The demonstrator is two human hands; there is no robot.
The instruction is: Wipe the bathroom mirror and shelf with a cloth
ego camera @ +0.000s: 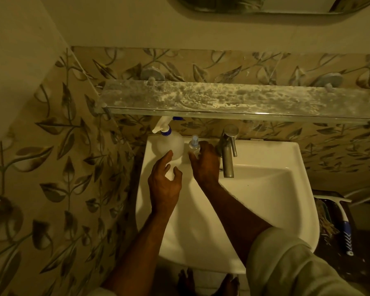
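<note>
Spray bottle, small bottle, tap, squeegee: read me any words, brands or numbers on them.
No text can be read.
Spray bottle: no label shows.
Small bottle: print, if any, is too small and blurred.
Tap: no marking shows.
Squeegee: handle has only white stripes, no letters.

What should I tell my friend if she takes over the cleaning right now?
Left hand: open and empty, reaching toward the big spray bottle at the back left of the sink.
Right hand: fingers on the small bottle beside the tap; a firm grip cannot be confirmed.
Shelf: bare of things but covered in white grime, not wiped yet.
Mirror: only its bottom edge shows, so its state is unclear.
No cloth is in either hand. A brush lies to the right of the sink.
Left: find the cloth, wipe shelf and mirror.
</note>
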